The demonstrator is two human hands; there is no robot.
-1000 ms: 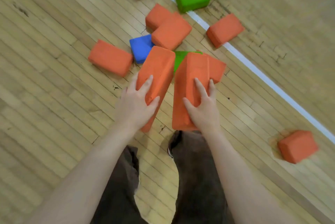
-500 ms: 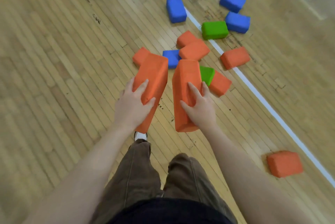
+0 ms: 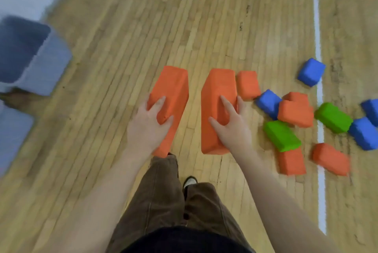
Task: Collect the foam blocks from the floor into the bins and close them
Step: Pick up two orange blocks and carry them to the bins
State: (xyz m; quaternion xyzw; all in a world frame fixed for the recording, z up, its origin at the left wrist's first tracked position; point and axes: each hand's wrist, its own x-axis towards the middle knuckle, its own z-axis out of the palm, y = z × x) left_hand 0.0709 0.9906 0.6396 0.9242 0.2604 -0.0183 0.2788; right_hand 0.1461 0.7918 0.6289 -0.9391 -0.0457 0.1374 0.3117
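Note:
My left hand (image 3: 150,124) grips one long orange foam block (image 3: 173,89), held off the floor at waist height. My right hand (image 3: 231,127) grips a second long orange foam block (image 3: 218,89) beside it, a hand's width apart. A grey-blue open bin (image 3: 47,68) stands on the floor at the far left, blurred. Loose blocks lie on the floor to the right: orange ones (image 3: 296,112), a green one (image 3: 281,135), another green one (image 3: 333,117) and blue ones (image 3: 312,71).
The floor is wooden gym boards with a white painted line (image 3: 319,89) running down the right side. A second blurred grey-blue shape (image 3: 12,136) shows at the left edge. My brown trouser legs and one shoe (image 3: 190,182) are below my hands.
The view has swung left: the pile of blocks has slid to the right and a bin has come into view at the left. Both hands still hold their orange blocks.

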